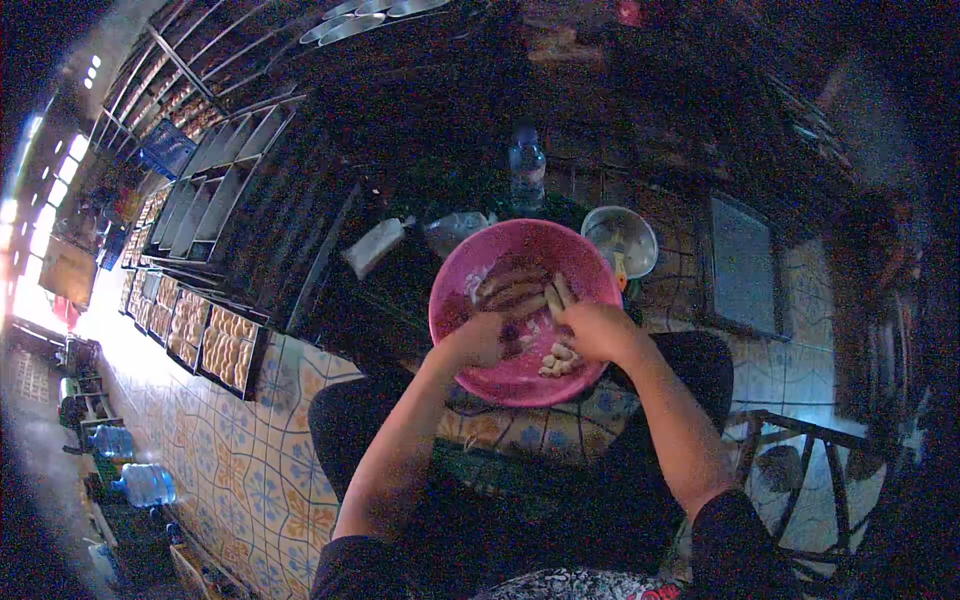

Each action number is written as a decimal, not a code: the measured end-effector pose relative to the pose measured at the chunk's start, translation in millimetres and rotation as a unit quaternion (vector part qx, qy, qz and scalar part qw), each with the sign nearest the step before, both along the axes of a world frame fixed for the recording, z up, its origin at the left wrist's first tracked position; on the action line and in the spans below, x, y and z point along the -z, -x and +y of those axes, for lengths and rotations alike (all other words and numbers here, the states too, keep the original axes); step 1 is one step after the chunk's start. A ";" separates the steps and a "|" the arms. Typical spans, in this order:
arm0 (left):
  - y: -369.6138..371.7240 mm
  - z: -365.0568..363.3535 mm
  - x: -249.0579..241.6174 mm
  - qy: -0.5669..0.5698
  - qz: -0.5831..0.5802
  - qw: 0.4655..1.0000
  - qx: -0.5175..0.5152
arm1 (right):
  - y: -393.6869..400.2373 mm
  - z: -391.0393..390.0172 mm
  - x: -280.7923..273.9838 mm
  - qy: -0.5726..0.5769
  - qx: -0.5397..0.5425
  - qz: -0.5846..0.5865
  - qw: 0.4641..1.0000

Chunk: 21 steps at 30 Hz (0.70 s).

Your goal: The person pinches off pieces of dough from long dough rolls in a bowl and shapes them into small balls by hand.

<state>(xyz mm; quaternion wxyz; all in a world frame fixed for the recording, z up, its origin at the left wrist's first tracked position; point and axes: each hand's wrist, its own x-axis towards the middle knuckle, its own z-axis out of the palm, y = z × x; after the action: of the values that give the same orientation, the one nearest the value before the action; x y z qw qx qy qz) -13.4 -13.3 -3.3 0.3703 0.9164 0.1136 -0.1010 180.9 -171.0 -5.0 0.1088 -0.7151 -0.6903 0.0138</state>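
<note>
A round pink basin [480, 383] stands between my knees. Long brownish pieces [515, 287] lie across its far half, and short pale pieces [560, 360] form a small pile near its front right. My left hand [478, 340] is down in the left part of the basin, its fingers dim and blurred over the contents. My right hand [593, 330] reaches in from the right, its fingers closed around a pale, finger-like piece [557, 297] that points up toward the far rim. White bits are scattered on the basin floor.
Behind the basin are a clear plastic bottle [527, 165], plastic bags [377, 246] and a metal bowl [620, 240] with a yellow-handled tool. Trays of shaped pieces [228, 348] line the left floor. A metal tray [745, 265] and a dark metal frame [800, 470] are at right.
</note>
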 end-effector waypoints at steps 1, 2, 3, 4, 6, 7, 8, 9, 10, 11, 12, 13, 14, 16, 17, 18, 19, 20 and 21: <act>-2.3 -2.2 -18.0 -0.016 -0.130 0.991 -0.018 | -0.6 3.9 -11.9 -0.002 0.001 0.000 1.000; -4.3 -4.0 -31.3 -0.030 -0.259 0.965 -0.035 | 0.7 9.4 -35.0 0.019 -0.044 0.110 0.993; -4.2 -3.7 -39.3 -0.030 -0.259 0.965 -0.034 | 3.0 13.3 -47.8 0.040 -0.089 0.218 0.971; -2.0 -2.6 -46.6 0.026 -0.199 0.978 -0.054 | 5.3 15.7 -44.8 0.041 -0.088 0.219 0.971; 2.5 -2.7 -60.0 0.083 -0.140 0.984 -0.074 | 10.3 21.5 -40.0 -0.060 -0.123 0.238 0.962; 4.2 -3.9 -66.3 0.111 -0.088 0.984 -0.107 | 12.5 22.7 -41.2 -0.060 -0.123 0.237 0.962; 6.1 -4.4 -68.1 0.140 -0.035 0.980 -0.139 | 15.4 22.9 -41.9 -0.079 -0.113 0.271 0.953; 7.5 -4.1 -66.0 0.141 -0.035 0.980 -0.139 | 17.5 23.0 -43.3 -0.098 -0.104 0.305 0.941; 8.9 -3.3 -62.6 0.195 -0.073 0.967 -0.146 | 16.9 24.1 -42.4 -0.096 -0.104 0.306 0.942; 10.5 -2.4 -59.3 0.247 -0.110 0.950 -0.153 | 15.7 25.5 -41.4 -0.115 -0.143 0.286 0.940; 11.7 0.6 -54.7 0.249 -0.110 0.950 -0.154 | 15.8 26.7 -42.0 -0.134 -0.182 0.267 0.937; 11.8 5.3 -50.7 0.258 -0.073 0.949 -0.165 | 16.5 26.7 -43.0 -0.133 -0.183 0.267 0.937; 11.8 9.5 -46.8 0.266 -0.036 0.947 -0.176 | 16.8 25.5 -44.2 -0.116 -0.173 0.262 0.942; 11.7 7.3 -64.9 0.244 -0.044 0.954 -0.169 | 17.6 24.4 -48.3 -0.098 -0.165 0.258 0.947; 12.0 5.9 -71.4 0.221 -0.052 0.960 -0.161 | 17.3 24.1 -49.3 -0.094 -0.165 0.252 0.949; 12.5 7.9 -63.5 0.222 -0.052 0.960 -0.162 | 17.5 24.3 -50.4 -0.090 -0.164 0.246 0.951; 12.1 10.0 -52.9 0.197 -0.082 0.966 -0.148 | 17.9 24.4 -52.8 -0.089 -0.165 0.246 0.951; 12.6 12.0 -41.6 0.172 -0.111 0.970 -0.134 | 18.7 24.3 -54.5 -0.086 -0.159 0.226 0.957; 11.8 10.3 -48.7 0.173 -0.112 0.969 -0.134 | 19.3 24.8 -54.9 -0.083 -0.152 0.205 0.963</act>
<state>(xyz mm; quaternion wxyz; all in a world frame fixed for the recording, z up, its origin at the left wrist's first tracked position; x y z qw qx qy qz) -25.2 -3.0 45.5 0.5435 0.8204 0.1744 0.0347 161.7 -146.2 49.9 0.3039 -0.5722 -0.7523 0.1193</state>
